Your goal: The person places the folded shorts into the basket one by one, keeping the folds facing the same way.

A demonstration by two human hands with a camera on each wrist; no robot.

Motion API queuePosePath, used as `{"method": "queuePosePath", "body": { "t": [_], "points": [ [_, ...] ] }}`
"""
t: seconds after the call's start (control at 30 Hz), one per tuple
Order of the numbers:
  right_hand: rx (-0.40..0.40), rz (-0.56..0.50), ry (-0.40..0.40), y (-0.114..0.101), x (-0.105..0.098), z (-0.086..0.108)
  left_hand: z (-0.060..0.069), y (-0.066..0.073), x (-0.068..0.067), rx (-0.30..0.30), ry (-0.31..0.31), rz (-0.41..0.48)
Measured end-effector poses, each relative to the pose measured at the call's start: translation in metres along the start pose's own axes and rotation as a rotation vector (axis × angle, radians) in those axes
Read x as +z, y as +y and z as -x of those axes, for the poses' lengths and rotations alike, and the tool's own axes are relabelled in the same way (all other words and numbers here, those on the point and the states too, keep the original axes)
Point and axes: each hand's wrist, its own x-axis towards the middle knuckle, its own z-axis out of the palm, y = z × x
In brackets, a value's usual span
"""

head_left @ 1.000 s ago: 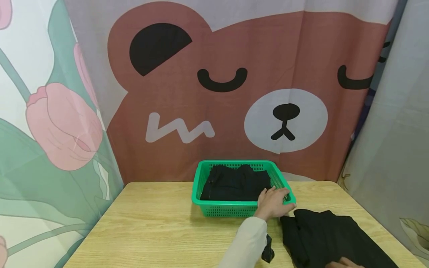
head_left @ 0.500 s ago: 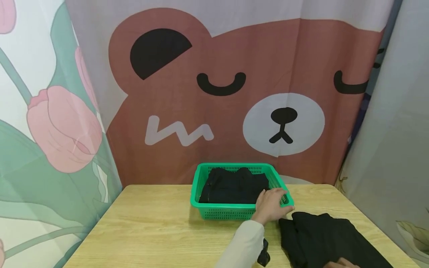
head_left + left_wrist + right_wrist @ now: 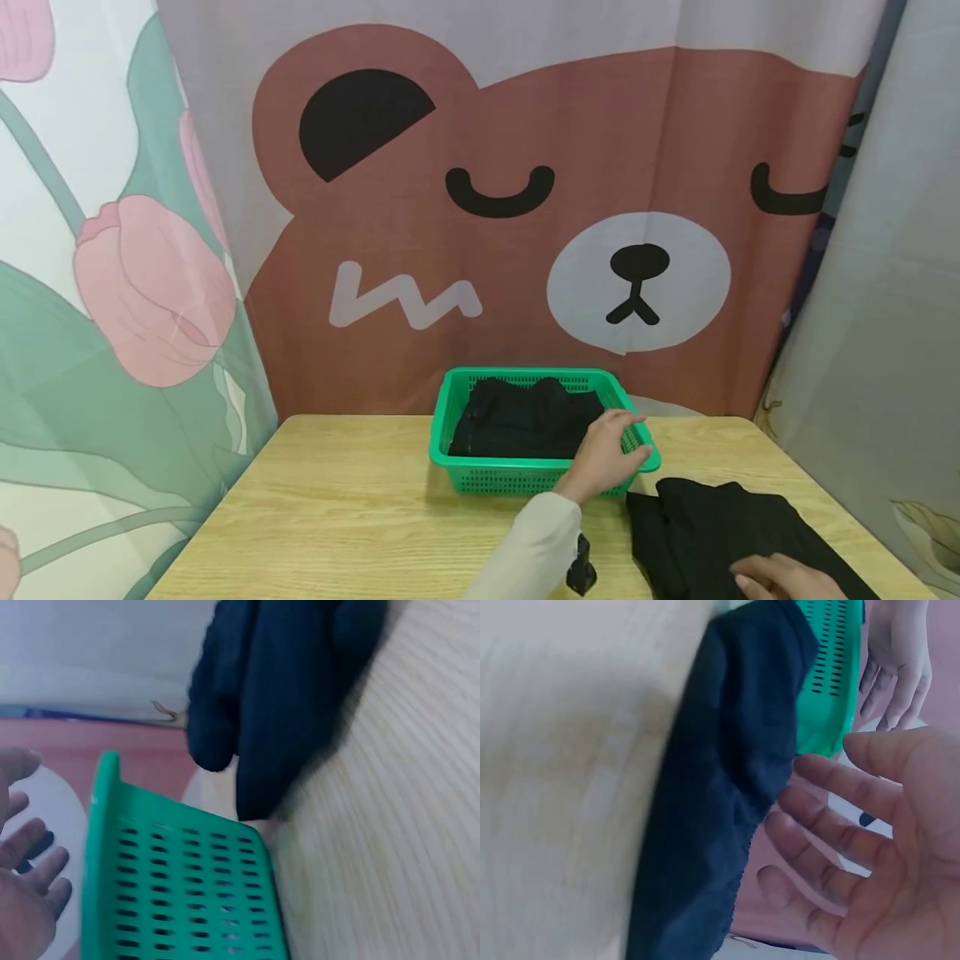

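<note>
A green plastic basket (image 3: 517, 475) stands at the back of the table with a folded black garment (image 3: 528, 421) in it. My left hand (image 3: 603, 454) is over the basket's front right corner, thumb and fingers spread and relaxed, holding nothing. In the left wrist view the left hand (image 3: 26, 877) shows loose fingers beside the basket wall (image 3: 195, 877). To the right of the basket lies a second folded black garment (image 3: 727, 533). Close above it is my right hand (image 3: 787, 577); in the right wrist view the right hand (image 3: 885, 840) has relaxed fingers beside the black garment (image 3: 712, 787), without a grip.
The light wooden table (image 3: 337, 517) extends left and in front of the basket. A bear-print curtain (image 3: 390, 350) hangs behind the table's far edge, with a pale curtain (image 3: 862, 350) on the right. A small black device (image 3: 581, 567) sits under the left wrist.
My left hand has lifted off the basket's corner, its fingers loosening. The right hand has risen and moved further into view over the garment. Basket and garments stay in place.
</note>
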Motion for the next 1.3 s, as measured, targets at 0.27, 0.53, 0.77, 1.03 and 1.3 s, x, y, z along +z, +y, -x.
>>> {"method": "queuePosePath", "body": {
  "t": [0.27,0.53,0.77,1.03,1.3],
  "points": [
    [0.017,-0.114,0.069,-0.005,-0.028,0.004,0.004,0.021,-0.006,-0.061,0.058,0.139],
    [0.063,-0.194,0.088,-0.001,-0.04,0.003,0.013,0.037,-0.014,-0.144,0.147,0.308],
    [0.087,-0.266,0.198,0.009,-0.044,0.004,0.024,0.043,-0.019,-0.177,0.189,0.373],
    [0.17,-0.355,0.366,0.018,-0.047,0.002,0.04,0.04,-0.027,-0.207,0.232,0.457],
    [0.232,-0.419,0.39,0.032,-0.047,-0.001,0.051,0.039,-0.019,-0.26,0.212,0.486]
  ]
}}
